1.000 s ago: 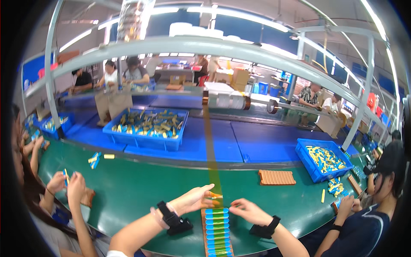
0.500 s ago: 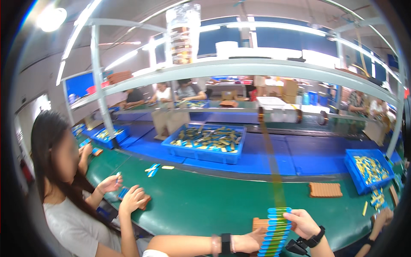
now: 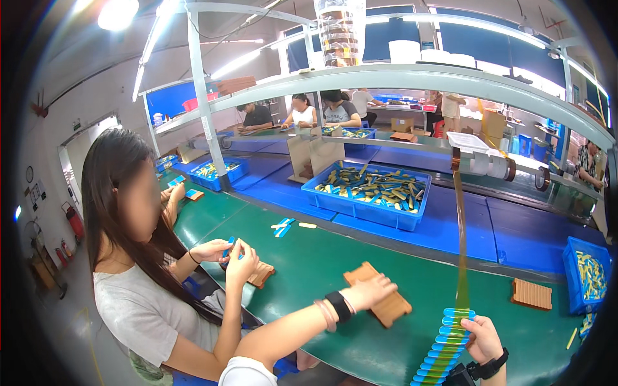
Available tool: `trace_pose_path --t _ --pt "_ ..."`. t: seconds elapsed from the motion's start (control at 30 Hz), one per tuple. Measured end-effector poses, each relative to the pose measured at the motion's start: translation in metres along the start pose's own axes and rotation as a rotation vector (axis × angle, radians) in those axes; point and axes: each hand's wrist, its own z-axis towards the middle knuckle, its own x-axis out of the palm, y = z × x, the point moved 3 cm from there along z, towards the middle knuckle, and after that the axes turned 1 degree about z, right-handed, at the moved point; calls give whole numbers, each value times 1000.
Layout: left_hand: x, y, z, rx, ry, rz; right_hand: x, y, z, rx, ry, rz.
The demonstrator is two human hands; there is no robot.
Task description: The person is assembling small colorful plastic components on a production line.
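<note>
Half a second ago the brown ridged block stood right behind the strip of blue sticks; now it lies well to the left on the green table, apart from the strip, and my left hand has gone with it. My left arm reaches across from below, palm down, fingers stretched loosely over the block's top rather than curled round it. My right hand grasps the strip's right edge near its upper end, thumb on top, still joined to the amber tape coming off its roll. I count one strip, one tape running to it, and two more brown blocks: one on the right, one beside a co-worker's hands. One big blue bin sits ahead; its sticks are too many to count.
</note>
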Motion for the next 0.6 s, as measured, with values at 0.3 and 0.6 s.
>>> trace_pose_path --t 0.3,0.6 --pt "7 102 15 -274 19 -95 6 -8 4 93 47 -25" --pt "20 88 13 -417 -249 487 -8 -38 22 226 211 -142"
